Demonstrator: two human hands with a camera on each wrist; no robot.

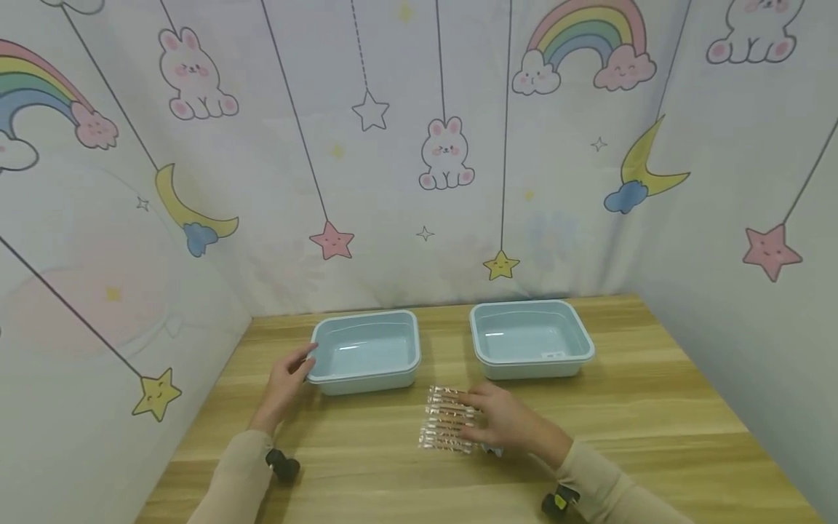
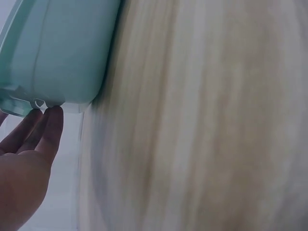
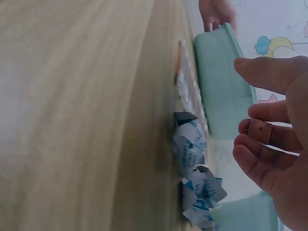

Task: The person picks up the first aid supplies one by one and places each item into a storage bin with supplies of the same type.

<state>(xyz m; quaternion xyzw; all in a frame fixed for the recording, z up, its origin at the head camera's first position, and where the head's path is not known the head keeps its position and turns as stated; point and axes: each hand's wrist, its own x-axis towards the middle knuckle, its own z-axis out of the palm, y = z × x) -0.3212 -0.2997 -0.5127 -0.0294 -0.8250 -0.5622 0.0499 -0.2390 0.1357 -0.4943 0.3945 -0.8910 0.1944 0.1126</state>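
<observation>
My left hand is at the left end of the left pale blue plastic tub, holding its rim. In the left wrist view, the fingertips lie against the underside of that rim. Over a sheet of narrow shiny silvery strips hovers my right hand, its fingers apart and loosely bent, with nothing gripped. A tan band circles one of its fingers. Crumpled paper with blue print lies near the strips, mostly hidden under the right hand in the head view.
A second pale blue tub stands at the back right of the wood-grain table. Behind and at both sides hangs a white cloth printed with rabbits, stars and rainbows. Each wrist wears a small black device.
</observation>
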